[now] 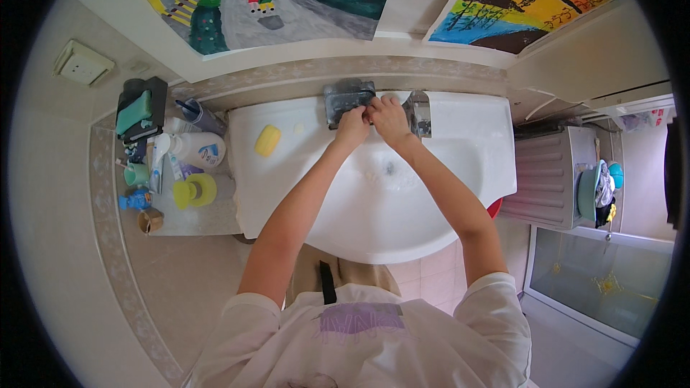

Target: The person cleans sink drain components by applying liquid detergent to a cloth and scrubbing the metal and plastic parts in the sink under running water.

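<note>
Over the back of the white washbasin [345, 226], my left hand [353, 125] and my right hand [390, 120] meet with fingertips close together. They are at the right front edge of a dark grey translucent box [345, 101] on the basin's back rim. The fingers overlap, so whether anything small is pinched between them cannot be told. Just right of my right hand is a shiny metal faucet [421, 113], partly hidden by that hand. A yellow bar of soap [268, 140] lies on the basin's left deck. Water or suds show around the drain [389, 168].
The left ledge [183, 221] carries a white pump bottle [199, 149], a yellow-capped bottle [195, 190], a green cup [136, 174] and a black holder with a green sponge [135, 112]. To the right stand a ribbed washboard-like panel [539, 178] and a basin of cloths [587, 194].
</note>
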Demonstrator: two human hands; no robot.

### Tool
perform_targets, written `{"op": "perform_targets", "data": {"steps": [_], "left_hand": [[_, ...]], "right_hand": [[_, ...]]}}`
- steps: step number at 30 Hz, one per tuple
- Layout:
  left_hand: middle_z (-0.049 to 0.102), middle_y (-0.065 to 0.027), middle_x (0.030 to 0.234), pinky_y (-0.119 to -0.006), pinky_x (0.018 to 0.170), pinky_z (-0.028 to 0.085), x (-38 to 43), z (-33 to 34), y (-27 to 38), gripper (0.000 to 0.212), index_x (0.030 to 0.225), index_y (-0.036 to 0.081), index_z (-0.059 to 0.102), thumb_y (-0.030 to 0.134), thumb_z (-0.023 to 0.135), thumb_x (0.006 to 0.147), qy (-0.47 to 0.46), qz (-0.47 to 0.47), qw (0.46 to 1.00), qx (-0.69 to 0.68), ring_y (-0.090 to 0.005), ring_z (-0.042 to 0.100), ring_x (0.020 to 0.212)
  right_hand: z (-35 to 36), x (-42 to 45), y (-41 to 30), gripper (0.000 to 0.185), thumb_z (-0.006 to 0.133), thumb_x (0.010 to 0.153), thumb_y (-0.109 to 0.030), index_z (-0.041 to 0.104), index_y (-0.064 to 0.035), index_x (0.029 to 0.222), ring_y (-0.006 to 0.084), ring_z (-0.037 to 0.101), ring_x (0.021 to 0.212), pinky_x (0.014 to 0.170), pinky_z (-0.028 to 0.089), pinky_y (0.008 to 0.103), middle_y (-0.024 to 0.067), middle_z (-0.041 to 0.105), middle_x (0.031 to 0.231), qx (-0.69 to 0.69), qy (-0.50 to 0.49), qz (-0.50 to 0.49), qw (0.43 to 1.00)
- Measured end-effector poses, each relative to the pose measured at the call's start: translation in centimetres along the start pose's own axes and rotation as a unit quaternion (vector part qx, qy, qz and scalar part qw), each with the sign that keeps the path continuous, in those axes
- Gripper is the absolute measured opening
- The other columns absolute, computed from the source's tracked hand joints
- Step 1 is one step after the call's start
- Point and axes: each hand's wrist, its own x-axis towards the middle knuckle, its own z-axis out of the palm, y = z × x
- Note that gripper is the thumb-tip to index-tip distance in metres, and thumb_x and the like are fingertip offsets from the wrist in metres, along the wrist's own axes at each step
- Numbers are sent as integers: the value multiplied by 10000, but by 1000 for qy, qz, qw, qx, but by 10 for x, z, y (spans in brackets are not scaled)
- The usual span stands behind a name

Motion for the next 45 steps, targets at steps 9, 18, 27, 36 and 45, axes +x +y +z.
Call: {"op": "perform_targets", "data": {"steps": [9, 18, 27, 36, 45], "left_hand": [[620, -198, 841, -441, 706, 463, -8, -17, 6, 173, 916, 36, 591, 94, 473, 805, -36, -2, 998, 47, -368, 596, 808], [618, -199, 845, -472, 717, 458, -13, -64, -5, 172, 890, 64, 619, 120, 480, 805, -82, -33, 980, 178, -383, 587, 820], [621, -195, 803, -468, 681, 462, -18, -73, -28, 168, 880, 75, 632, 102, 499, 780, -56, -15, 974, 220, -373, 594, 754], [620, -190, 805, -457, 693, 469, 6, -29, -17, 174, 824, 65, 648, 118, 494, 765, -69, -28, 991, 114, -372, 594, 782], [617, -202, 787, -450, 704, 474, 6, -12, -5, 164, 826, 74, 662, 116, 516, 762, -67, -72, 995, 7, -377, 594, 773]], "right_hand": [[-5, -2, -11, 141, 559, 703, -76, 618, -113, 825, 221, 501, 921, 780, 373, 350, 39, 545, 914, 56, -54, 79, 994], [9, 23, -58, 198, 577, 671, -56, 604, -99, 863, 235, 491, 947, 775, 374, 365, 64, 541, 933, 163, -21, 106, 981], [3, 28, -78, 179, 539, 697, -40, 554, -76, 872, 243, 502, 870, 739, 367, 359, 85, 530, 889, 192, 53, 109, 974], [7, 5, -26, 74, 505, 763, -147, 565, -115, 794, 205, 543, 814, 727, 376, 341, 44, 573, 793, 93, 47, 84, 991], [-9, 9, -1, 155, 556, 697, -60, 619, -134, 818, 208, 550, 874, 774, 381, 346, 31, 581, 845, 72, -71, 33, 994]]}}
